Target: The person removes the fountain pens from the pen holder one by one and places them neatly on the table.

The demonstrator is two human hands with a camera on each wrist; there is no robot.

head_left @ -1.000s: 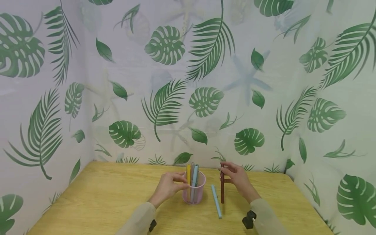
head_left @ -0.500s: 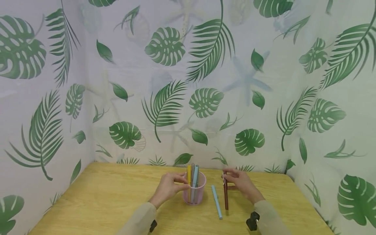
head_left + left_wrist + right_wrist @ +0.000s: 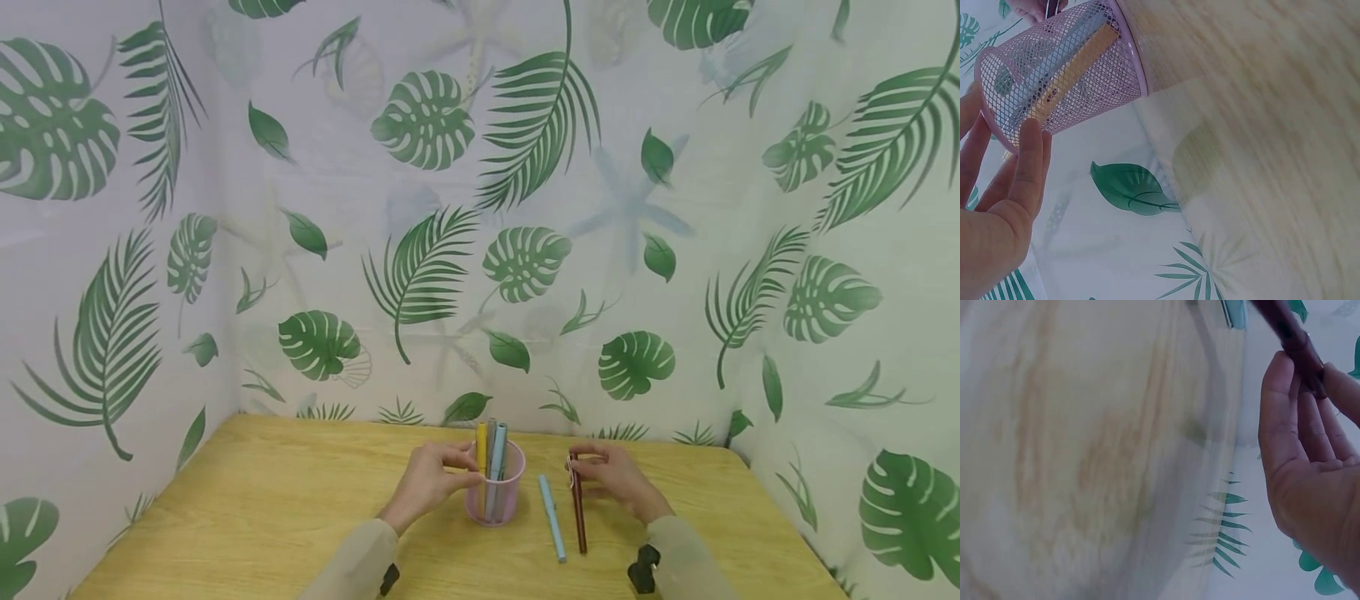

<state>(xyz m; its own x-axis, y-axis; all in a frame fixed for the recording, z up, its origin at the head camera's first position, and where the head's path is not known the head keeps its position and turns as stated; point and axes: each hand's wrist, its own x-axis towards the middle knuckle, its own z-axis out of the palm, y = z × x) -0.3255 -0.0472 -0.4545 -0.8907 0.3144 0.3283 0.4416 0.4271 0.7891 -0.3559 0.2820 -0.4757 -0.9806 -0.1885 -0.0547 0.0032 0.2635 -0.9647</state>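
My left hand [image 3: 427, 482] grips the rim of a pink mesh pen holder [image 3: 513, 498], which stands upright on the table. Inside it lean a yellow pen [image 3: 482, 448], a grey pen and a light blue pen [image 3: 498, 450]; the left wrist view shows the pen holder [image 3: 1094, 87] with its contents through the mesh. Between thumb and fingers, my right hand [image 3: 617, 482] pinches a dark red pen [image 3: 579, 518] by its clip end, its other end pointing towards me. Beside it on the table lies another light blue pen [image 3: 552, 518].
The wooden table [image 3: 300, 500] has a leaf-patterned sheet [image 3: 525, 333] standing behind it and at both sides. The loose light blue pen lies between the pen holder and the right hand.
My right hand has come down and slightly right, and the dark red pen has swung from near upright to lower and nearer me. The left hand stays at the pen holder.
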